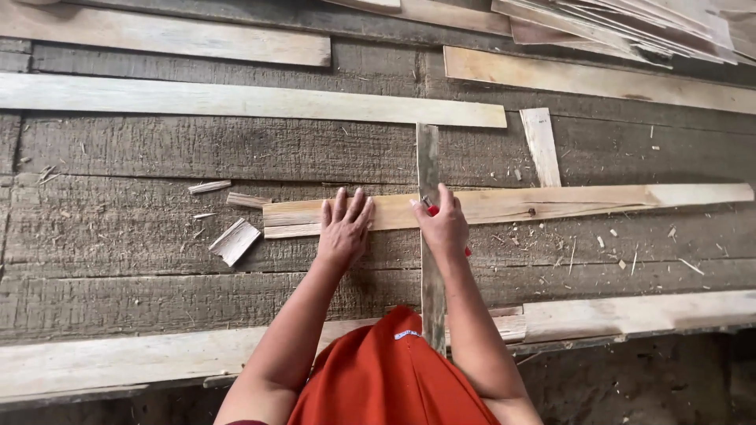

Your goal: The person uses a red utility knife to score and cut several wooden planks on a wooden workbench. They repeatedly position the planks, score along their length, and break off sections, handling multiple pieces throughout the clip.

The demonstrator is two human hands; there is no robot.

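On the rough grey plank workbench (157,149), the left hand (344,227) is lying flat with its fingers spread, pressing down on a pale wooden slat (551,203) that is running left to right across the bench. Just to its right, the right hand (445,224) is resting where that slat is crossed by a narrow grey wooden strip (428,161), which is running from the near edge toward the far side. This hand is curling around something small and red (431,210), possibly a pencil or marker, though too little of it is showing to be sure; another bit of red is peeking out below the hand.

To the left of the slat's end, a few broken wood offcuts (234,240) are lying on the bench. A short pale piece (540,146) is standing just beyond the slat, right of the grey strip. Farther off, a long pale board (236,101) is stretching across the bench, and a stack of thin sheets (630,24) is sitting in the far right corner. Chips and splinters are scattering over the right part of the bench.
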